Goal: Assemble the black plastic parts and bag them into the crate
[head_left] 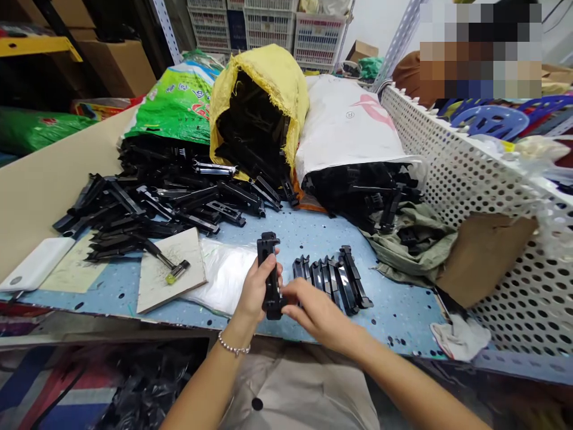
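Upright in my left hand (254, 288) is a long black plastic part (270, 276), its fingers wrapped round the middle. My right hand (313, 310) pinches at the lower right end of that same part; its fingertips touch the part's edge. Just right of my hands, several similar black parts (333, 280) lie side by side in a row on the blue tabletop (403, 316). To the left lies a stack of clear plastic bags (228, 272). Beside it, a small hammer (168, 266) rests on a pale square board (197, 257).
A heap of loose black parts (134, 203) spills from a green sack (179, 101). A yellow sack (295, 89) and a white sack (344, 119) stand behind. A perforated white panel (483, 191) borders the right side, near brown cardboard (483, 254) and a white glove (461, 337).
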The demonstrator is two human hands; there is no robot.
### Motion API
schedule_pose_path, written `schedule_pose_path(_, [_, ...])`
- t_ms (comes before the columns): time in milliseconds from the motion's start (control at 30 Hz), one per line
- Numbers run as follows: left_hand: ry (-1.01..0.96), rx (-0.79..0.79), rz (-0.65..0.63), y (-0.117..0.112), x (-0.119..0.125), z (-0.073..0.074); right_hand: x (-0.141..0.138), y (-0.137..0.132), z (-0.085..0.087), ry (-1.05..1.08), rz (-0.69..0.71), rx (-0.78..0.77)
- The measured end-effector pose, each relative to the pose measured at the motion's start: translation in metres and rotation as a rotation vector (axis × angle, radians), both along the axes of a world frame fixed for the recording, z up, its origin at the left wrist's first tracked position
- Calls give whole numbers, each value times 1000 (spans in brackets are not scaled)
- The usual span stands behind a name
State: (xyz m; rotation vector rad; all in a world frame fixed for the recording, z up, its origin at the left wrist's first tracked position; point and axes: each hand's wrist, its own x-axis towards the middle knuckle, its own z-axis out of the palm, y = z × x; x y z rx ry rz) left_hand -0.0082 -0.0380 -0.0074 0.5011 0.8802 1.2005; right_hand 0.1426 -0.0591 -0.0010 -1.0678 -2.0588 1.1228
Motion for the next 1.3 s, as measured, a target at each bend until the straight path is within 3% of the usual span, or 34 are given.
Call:
schedule_pose_path(133, [146,106,0,-6,6,-4,-5,-26,-22,279,-204,-352])
schedule_pose_path(233, [422,333,10,-15,8,-4,-1,-23,-29,446,-206,-574])
schedule_pose_path(300, [558,484,-44,-19,6,0,3,-18,-28,493,-162,-624])
schedule_pose_path(400, [631,596,-116,-18,3,7,9,-14,-20,368,-133,-418])
schedule_pose_path(500, [554,580,-133,-11,2,12,12,-12,-12,64,-71,-17])
schedule_pose_path(600, [418,522,-168,-7,3,13,14,-12,-9,-105,43,174])
schedule_pose_path(733, [282,463,-171,-7,4,11,15,-16,-8,-161,84,135])
schedule_pose_path(867, [345,503,-171,-6,2,5,10,-23,-9,-102,-27,-7])
schedule_pose_path(1000, [492,701,-311,-4,-4,10,6,-22,-18,115,-76,-179])
schedule_pose_path(1133, [682,957,-460,-5,-15,32,16,-4,-21,291,-145,-311])
schedule_pose_path(1233, [789,1002,-591,-11,-29,42,34,17,-12,269,-194,-295])
schedule_pose_path(1300, [810,952,-681,-18,-38,38,47,28,-3,222,-238,-232])
